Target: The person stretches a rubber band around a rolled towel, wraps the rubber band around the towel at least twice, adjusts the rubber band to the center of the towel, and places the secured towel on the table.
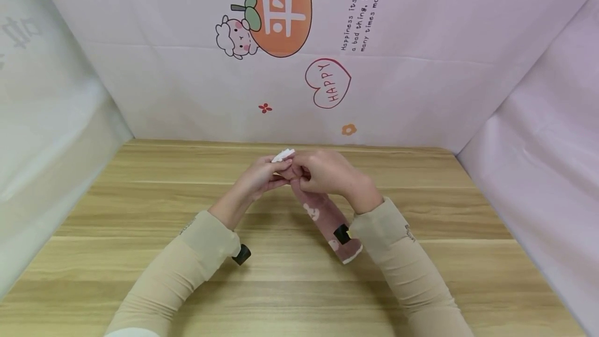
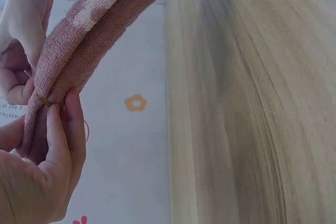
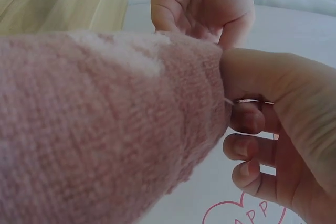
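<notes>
A dusty-pink terry towel (image 1: 327,217) with white bear figures is gathered into a long folded strip, slanting down to the right above the table. My left hand (image 1: 259,177) grips it near its upper end, where a white edge (image 1: 283,155) sticks out past the fingers. Close beside it, my right hand (image 1: 329,173) pinches the towel with thumb and curled forefinger. A thin brownish band (image 2: 44,99) crosses the folds between the two hands in the left wrist view. In the right wrist view, a fine pale strand (image 3: 229,101) shows by the right fingertips; whether it is the band, I cannot tell.
Beneath the hands lies a wood-grain table (image 1: 196,295). A white printed cloth wall (image 1: 178,92) rises along its back edge, and pale cloth sides stand at left and right. Black wrist pieces (image 1: 242,255) hang under the sleeves.
</notes>
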`<move>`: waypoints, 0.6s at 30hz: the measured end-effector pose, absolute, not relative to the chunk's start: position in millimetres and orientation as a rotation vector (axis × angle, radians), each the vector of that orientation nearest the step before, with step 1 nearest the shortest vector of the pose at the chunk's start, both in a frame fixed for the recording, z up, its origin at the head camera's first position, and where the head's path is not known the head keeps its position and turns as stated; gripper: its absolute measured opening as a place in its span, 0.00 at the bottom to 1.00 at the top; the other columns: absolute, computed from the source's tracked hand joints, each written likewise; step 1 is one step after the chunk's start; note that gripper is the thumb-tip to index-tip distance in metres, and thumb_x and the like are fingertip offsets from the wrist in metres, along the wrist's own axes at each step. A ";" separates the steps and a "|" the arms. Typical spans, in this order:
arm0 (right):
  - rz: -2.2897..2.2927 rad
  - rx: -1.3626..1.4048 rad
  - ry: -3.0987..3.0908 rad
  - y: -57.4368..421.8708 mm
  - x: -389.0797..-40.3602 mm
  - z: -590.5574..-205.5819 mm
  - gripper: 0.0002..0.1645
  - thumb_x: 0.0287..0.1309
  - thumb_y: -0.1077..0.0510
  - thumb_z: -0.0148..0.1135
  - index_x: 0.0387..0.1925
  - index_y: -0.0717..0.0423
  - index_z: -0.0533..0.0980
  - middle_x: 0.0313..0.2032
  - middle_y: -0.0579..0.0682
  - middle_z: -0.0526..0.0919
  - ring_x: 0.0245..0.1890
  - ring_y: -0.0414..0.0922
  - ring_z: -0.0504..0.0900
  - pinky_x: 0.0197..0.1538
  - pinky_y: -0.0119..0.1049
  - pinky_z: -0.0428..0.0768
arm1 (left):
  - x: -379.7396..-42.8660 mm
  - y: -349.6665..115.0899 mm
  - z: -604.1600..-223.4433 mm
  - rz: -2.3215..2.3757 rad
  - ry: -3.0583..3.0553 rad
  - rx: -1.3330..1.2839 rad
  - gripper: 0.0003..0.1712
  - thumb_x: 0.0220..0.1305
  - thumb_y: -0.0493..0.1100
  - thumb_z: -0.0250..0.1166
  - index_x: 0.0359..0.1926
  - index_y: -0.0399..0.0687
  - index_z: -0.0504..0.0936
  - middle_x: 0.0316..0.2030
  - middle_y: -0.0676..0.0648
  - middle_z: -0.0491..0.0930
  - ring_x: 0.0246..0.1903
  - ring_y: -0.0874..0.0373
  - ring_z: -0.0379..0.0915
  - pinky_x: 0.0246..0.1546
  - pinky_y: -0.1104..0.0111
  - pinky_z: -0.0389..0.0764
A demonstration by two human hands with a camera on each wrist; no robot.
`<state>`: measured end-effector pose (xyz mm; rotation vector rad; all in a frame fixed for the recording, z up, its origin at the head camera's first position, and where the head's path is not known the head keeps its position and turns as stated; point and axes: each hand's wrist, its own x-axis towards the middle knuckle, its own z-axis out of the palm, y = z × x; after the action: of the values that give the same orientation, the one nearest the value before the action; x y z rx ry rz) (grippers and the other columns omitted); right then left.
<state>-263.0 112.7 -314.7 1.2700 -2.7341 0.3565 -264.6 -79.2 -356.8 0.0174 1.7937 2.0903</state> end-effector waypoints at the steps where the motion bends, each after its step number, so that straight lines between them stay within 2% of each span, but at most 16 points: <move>1: 0.347 1.273 -2.724 113.2 -263.4 -315.7 0.12 0.49 0.66 0.64 0.24 0.48 0.71 0.23 0.41 0.70 0.22 0.38 0.67 0.25 0.31 0.65 | -264.5 -79.5 -356.6 2.086 1.794 0.019 0.23 0.78 0.37 0.56 0.68 0.30 0.72 0.45 0.45 0.80 0.35 0.60 0.80 0.40 0.74 0.84; 7: 0.341 1.277 -2.683 116.8 -264.2 -319.8 0.13 0.50 0.65 0.65 0.24 0.47 0.69 0.23 0.41 0.70 0.21 0.38 0.67 0.24 0.31 0.65 | -265.3 -80.4 -357.1 2.077 1.792 0.026 0.23 0.79 0.38 0.55 0.68 0.29 0.71 0.47 0.43 0.79 0.37 0.59 0.80 0.43 0.73 0.84; 12: 0.399 1.329 -2.607 119.1 -263.3 -324.9 0.11 0.49 0.66 0.65 0.24 0.48 0.73 0.29 0.42 0.72 0.24 0.37 0.69 0.26 0.31 0.68 | -264.5 -81.9 -357.4 2.064 1.795 0.061 0.23 0.79 0.38 0.55 0.68 0.30 0.71 0.51 0.41 0.78 0.40 0.59 0.79 0.51 0.70 0.82; 18: 0.571 1.456 -2.457 120.6 -264.6 -330.8 0.12 0.46 0.72 0.64 0.26 0.52 0.75 0.33 0.45 0.73 0.28 0.38 0.70 0.29 0.31 0.71 | -262.8 -84.3 -356.5 2.083 1.775 0.100 0.21 0.79 0.39 0.56 0.66 0.32 0.75 0.49 0.43 0.79 0.39 0.59 0.79 0.49 0.70 0.83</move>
<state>-264.6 120.6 -330.8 1.4556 -2.4566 0.5707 -262.8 -84.3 -356.5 0.0996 1.7754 2.0825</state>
